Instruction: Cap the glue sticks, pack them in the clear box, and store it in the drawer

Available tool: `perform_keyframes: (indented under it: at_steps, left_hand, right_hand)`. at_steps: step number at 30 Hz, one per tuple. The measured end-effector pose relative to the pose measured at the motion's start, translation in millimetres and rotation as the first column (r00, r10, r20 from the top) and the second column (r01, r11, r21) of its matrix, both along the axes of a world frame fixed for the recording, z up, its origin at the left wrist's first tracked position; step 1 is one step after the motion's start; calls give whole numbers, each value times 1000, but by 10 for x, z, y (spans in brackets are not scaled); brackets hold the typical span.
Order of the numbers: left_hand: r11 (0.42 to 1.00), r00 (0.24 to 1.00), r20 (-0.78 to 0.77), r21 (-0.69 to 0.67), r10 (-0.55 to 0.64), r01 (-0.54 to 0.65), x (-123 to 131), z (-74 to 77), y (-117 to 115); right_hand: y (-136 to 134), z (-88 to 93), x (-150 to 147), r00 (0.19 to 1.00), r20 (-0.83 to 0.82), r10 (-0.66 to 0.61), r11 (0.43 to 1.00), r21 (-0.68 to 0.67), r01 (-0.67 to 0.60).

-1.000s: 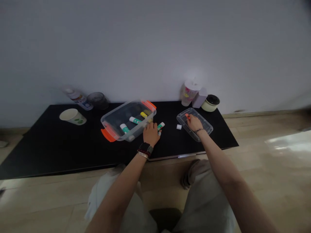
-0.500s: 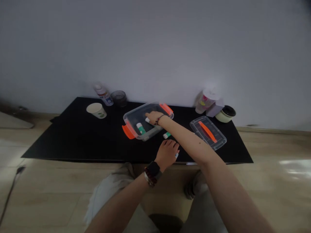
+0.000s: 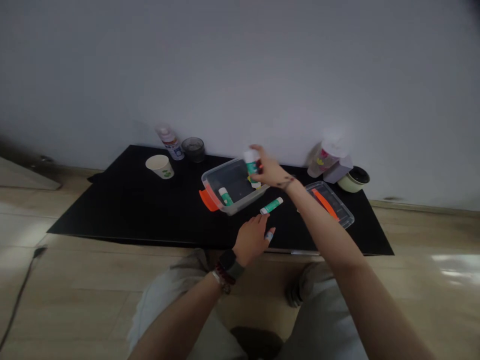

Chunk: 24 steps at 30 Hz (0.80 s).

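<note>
My right hand (image 3: pixel 268 171) is raised over the clear plastic box with orange handles (image 3: pixel 215 184), closed on a green and white glue stick (image 3: pixel 251 163). One more glue stick (image 3: pixel 225 196) lies inside the box. Another glue stick (image 3: pixel 272 205) lies on the black table (image 3: pixel 131 210) just in front of the box. My left hand (image 3: pixel 253 239) hovers near the table's front edge, fingers curled around a small white cap (image 3: pixel 269 235).
The box's clear lid with an orange handle (image 3: pixel 330 204) lies to the right. A paper cup (image 3: pixel 160 165), a spray bottle (image 3: pixel 169 141) and a dark jar (image 3: pixel 194 148) stand at the back left. A drink cup (image 3: pixel 325 152) and a bowl (image 3: pixel 353 179) stand at the back right.
My right hand went from the lid into the box and has come up holding a glue stick. My left hand drew back from the box towards the table's front edge.
</note>
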State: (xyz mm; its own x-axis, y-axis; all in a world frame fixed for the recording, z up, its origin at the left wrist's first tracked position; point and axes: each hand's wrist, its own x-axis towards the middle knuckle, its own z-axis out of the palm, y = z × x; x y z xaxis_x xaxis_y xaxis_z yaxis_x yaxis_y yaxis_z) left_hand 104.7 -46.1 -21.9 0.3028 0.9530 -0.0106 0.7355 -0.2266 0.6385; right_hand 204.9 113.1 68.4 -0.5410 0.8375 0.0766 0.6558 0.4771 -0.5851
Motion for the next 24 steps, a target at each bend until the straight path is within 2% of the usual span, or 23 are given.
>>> perform_keyframes:
  at_steps: [1,3,5,7,9,11,16,21,24]
  left_hand:
    - [999,991,128,-38,43,-39,0,-2,3]
    - [986,912,392,-154,119,-63,15,-15,18]
    - [951,788,587,-308,186,5,51,-33,32]
    - [878,682,689,-457,248,143,107,-54,28]
    - [778,632,713,-568,303,268,175,-82,-4]
    - [711,633,698,-628,334,318,245,-118,-58]
    - [669,613,702,-654,363,353,352,-137,-204]
    - [670,588,768,-579,254,466,394,-10,-291]
    - [641,559,791,-568,251,516,395,95,-288]
  right_hand:
    - [-90,12,200,991,-130,-18,999,-43,12]
    - [-339,-38,589,933,-334,-135,984,-153,88]
    - [-635,-169,882,883,-399,-248,943,-310,125]
    - [-910,-336,1024,868,-380,-319,898,-414,149]
    - [-1109,-486,1031,887,-316,-336,877,-450,172]
    - [-1221,-586,971,921,-229,-316,874,-448,188]
    - [-1295,-627,953,968,-48,-248,908,-361,215]
    - [-1420,-560,1073,951,-215,-222,941,-302,152]
    - [-1489,-506,1062,922,-330,-203,957,-265,116]
